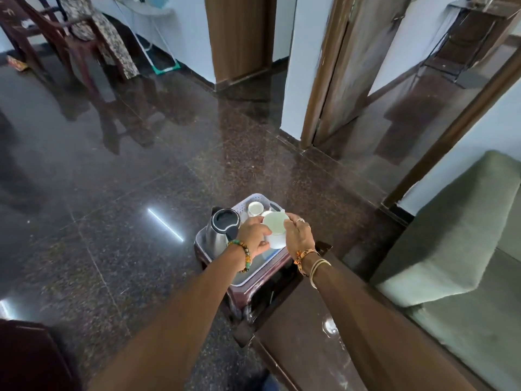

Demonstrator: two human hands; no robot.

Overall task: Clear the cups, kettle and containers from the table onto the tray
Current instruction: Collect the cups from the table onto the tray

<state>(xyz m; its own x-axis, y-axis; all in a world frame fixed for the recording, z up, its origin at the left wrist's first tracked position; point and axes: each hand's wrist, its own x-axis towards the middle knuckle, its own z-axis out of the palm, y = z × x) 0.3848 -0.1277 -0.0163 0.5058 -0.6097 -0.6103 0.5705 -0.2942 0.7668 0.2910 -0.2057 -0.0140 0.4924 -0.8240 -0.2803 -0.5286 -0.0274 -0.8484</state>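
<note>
Left hand (253,235) and right hand (299,235) grip the white container (275,230) between them, over the tray (253,273) beside the kettle (222,230); the tray sits on a maroon stool (253,292), on a dark polished floor (127,179)

Maroon stool (245,295) on dark floor (112,193) — pale tray (255,273) atop

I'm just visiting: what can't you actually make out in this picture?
Head view only.
1. Whether the white container touches the tray: the left hand and right hand hide its base.
2. Its contents: the lid covers them.
3. What stands beside the one visible cup: the container covers that end.
</note>
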